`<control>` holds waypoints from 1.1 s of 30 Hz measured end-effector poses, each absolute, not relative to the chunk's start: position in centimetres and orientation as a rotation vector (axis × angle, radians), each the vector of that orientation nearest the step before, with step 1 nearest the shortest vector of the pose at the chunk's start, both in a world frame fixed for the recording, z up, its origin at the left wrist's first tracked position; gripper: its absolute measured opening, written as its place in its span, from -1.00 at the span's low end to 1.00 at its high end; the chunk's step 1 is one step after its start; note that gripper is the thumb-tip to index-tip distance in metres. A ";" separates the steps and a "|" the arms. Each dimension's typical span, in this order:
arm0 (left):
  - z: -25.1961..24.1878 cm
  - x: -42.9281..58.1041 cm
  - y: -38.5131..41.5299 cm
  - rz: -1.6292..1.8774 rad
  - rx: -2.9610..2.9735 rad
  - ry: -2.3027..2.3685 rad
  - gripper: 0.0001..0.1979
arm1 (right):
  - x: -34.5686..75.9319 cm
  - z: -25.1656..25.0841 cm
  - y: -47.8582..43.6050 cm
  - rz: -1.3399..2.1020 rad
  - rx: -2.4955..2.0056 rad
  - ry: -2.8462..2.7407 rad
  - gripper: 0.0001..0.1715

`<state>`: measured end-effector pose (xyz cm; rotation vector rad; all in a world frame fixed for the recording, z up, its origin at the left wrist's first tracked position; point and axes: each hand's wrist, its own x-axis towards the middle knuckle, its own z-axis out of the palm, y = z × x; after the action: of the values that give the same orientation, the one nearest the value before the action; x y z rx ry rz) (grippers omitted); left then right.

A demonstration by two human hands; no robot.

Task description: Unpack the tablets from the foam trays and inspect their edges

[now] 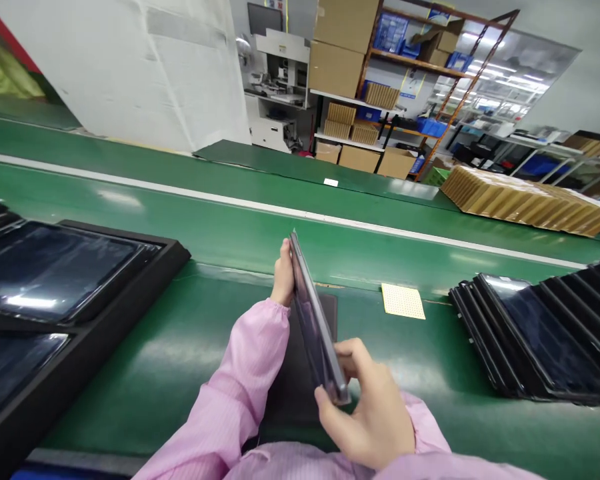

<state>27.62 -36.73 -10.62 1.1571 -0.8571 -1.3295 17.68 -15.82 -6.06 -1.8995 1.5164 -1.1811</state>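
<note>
A thin dark tablet (316,320) with a grey edge stands tilted nearly on its side in front of me, held up off the bench. My left hand (283,277) grips its far end, with fingers along the left face. Near the lower end my right hand (367,407) pinches the corner, thumb on one side and fingers on the other. Beneath it lies a dark mat (293,380) on the green bench, partly covered by my sleeve and the tablet. A yellow sheet of small round stickers (403,301) lies to the right of the mat.
On the left, a black foam tray (145,293) holds glossy screens (55,267). At the right, several dark tablets (535,333) lean in a row. Farther back a white strip (305,215) crosses the green bench (220,183), with stacked cardboard dividers (530,200) at the right and shelving behind.
</note>
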 end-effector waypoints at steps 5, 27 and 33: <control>-11.1 29.0 -38.2 -1.301 1.118 -0.754 -0.38 | 17.8 -5.3 -16.7 -0.534 -1.848 1.472 -0.57; -11.6 29.4 -38.4 -1.219 0.899 -0.860 -0.40 | 16.0 -6.4 -21.2 -0.315 -1.639 0.957 -0.67; -11.3 29.4 -38.4 -1.229 0.909 -0.861 -0.39 | 15.6 -7.3 -22.1 -0.322 -1.553 0.734 -0.64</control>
<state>29.38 -38.35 -11.30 0.9088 -0.8606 -1.2293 15.56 -22.10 -7.31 -1.5526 0.7345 -0.3221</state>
